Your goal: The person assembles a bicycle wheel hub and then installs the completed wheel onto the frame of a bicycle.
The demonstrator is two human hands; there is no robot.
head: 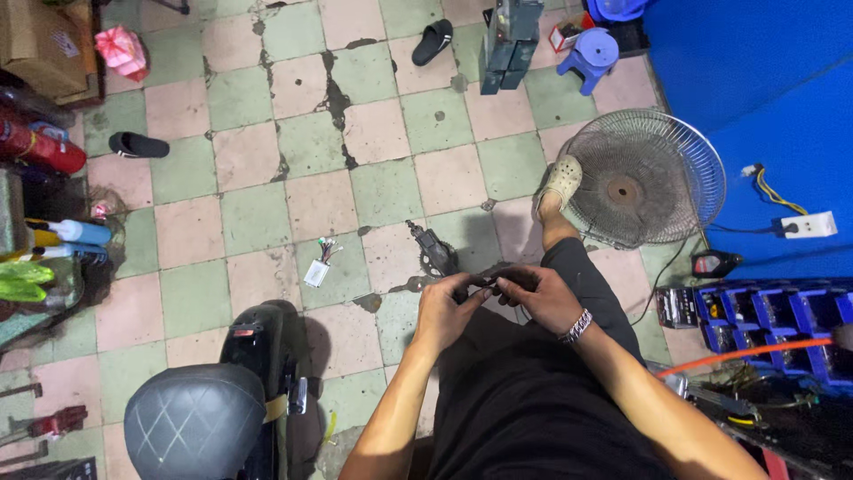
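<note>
Currently, hands: left hand [442,307] and right hand [540,295] together, both pinched on a small dark part [481,282] held over the lap.
Nearby floor: sprocketed motor piece [433,251], wire bundle [321,263].
Containers: blue bins [775,311] at right, contents too dim to tell.

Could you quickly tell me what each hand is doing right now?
Left hand: closed on a small dark part.
Right hand: closed on the same part.
</note>
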